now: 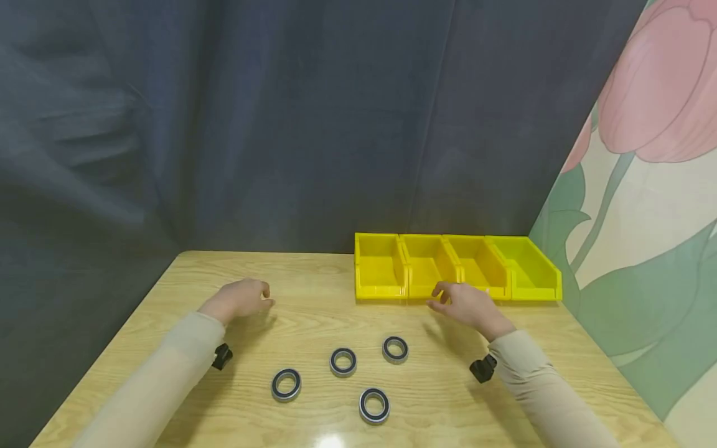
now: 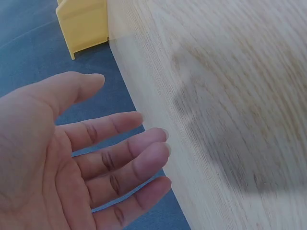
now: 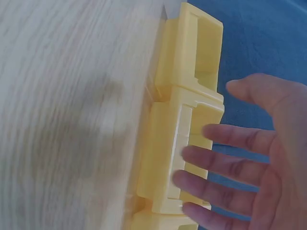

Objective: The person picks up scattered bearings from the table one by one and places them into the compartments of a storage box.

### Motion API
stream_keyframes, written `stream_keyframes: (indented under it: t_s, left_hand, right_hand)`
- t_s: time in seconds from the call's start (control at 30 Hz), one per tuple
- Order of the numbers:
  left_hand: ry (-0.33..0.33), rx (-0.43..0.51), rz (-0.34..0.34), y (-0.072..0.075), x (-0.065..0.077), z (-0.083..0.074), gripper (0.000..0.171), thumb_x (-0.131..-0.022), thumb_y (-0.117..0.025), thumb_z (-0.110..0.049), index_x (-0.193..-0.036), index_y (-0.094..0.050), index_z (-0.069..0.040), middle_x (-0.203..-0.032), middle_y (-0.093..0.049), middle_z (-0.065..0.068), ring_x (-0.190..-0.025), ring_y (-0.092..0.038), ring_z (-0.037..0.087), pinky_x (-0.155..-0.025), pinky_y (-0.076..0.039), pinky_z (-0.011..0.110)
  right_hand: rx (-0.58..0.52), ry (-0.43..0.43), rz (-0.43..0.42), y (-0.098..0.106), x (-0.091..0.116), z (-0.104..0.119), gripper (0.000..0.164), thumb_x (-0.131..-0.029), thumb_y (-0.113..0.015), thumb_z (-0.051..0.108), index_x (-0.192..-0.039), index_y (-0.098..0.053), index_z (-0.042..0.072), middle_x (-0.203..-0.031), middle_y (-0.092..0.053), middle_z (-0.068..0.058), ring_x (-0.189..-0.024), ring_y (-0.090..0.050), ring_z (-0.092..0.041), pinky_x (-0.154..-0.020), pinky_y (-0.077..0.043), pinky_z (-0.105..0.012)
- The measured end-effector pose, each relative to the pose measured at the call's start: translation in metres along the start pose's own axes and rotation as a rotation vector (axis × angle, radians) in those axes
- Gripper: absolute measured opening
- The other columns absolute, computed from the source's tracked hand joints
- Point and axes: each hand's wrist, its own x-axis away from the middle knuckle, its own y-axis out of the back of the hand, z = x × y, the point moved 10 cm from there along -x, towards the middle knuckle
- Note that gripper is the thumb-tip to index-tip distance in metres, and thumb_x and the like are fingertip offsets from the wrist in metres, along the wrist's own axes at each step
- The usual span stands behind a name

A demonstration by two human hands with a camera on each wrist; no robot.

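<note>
Lying flat at bottom centre, four ring bearings (image 1: 363, 407) sit apart, seemingly so each stays separately reachable. Empty, fingers loosely spread, my left hand (image 1: 241, 298) hovers left of centre, my right hand (image 1: 462, 303) right. Beyond, yellow bins (image 1: 381, 291) stand side by side, low fronts facing me, probably for easy access.

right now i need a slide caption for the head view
Left hand and right hand, both empty, above a table bearing four rings and four bins.
</note>
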Motion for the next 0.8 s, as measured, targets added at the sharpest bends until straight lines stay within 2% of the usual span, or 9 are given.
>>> stream_keyframes:
  t_s: [0.17, 0.37, 0.5, 0.67, 0.8]
  left_hand:
    - [0.001, 0.006, 0.017, -0.001, 0.001, -0.001, 0.038, -0.097, -0.055, -0.035, -0.118, -0.061, -0.005, -0.125, -0.061, 0.020, -0.109, -0.060, 0.039, -0.087, -0.047, 0.055]
    - [-0.005, 0.012, 0.023, 0.000, 0.001, 0.001, 0.037, -0.097, -0.054, -0.036, -0.117, -0.061, -0.006, -0.122, -0.062, 0.020, -0.102, -0.062, 0.033, -0.082, -0.048, 0.051]
    - [-0.019, 0.013, 0.023, 0.002, 0.001, 0.003, 0.038, -0.097, -0.054, -0.035, -0.118, -0.060, -0.004, -0.121, -0.062, 0.021, -0.102, -0.061, 0.035, -0.083, -0.048, 0.053]
    - [-0.019, 0.020, 0.026, 0.003, 0.002, 0.003, 0.038, -0.097, -0.054, -0.035, -0.118, -0.060, -0.005, -0.122, -0.062, 0.021, -0.104, -0.061, 0.037, -0.082, -0.048, 0.053]
    - [-0.019, 0.020, 0.024, 0.001, 0.002, 0.003, 0.038, -0.097, -0.053, -0.036, -0.118, -0.061, -0.005, -0.122, -0.062, 0.020, -0.103, -0.062, 0.035, -0.082, -0.048, 0.052]
  right_hand:
    - [-0.023, -0.014, 0.078, -0.013, 0.001, -0.002, 0.027, -0.091, -0.062, 0.040, -0.095, -0.066, 0.014, -0.079, -0.064, 0.000, -0.063, -0.054, -0.014, -0.056, -0.043, -0.031]
    - [-0.031, -0.006, 0.101, -0.021, 0.000, -0.005, 0.023, -0.092, -0.062, 0.036, -0.095, -0.065, 0.014, -0.082, -0.065, 0.001, -0.065, -0.052, -0.012, -0.058, -0.043, -0.031]
    - [-0.023, -0.038, 0.033, -0.008, -0.003, -0.011, 0.021, -0.092, -0.061, 0.031, -0.096, -0.065, 0.010, -0.080, -0.065, -0.001, -0.063, -0.053, -0.013, -0.054, -0.042, -0.031]
    - [-0.012, -0.176, -0.107, 0.021, -0.006, -0.040, 0.024, -0.092, -0.060, 0.025, -0.100, -0.060, 0.003, -0.076, -0.064, -0.008, -0.056, -0.052, -0.017, -0.046, -0.040, -0.030]
    - [-0.005, -0.256, -0.108, 0.022, -0.008, -0.065, 0.035, -0.092, -0.061, 0.029, -0.106, -0.056, -0.002, -0.086, -0.066, -0.017, -0.058, -0.056, -0.021, -0.046, -0.042, -0.032]
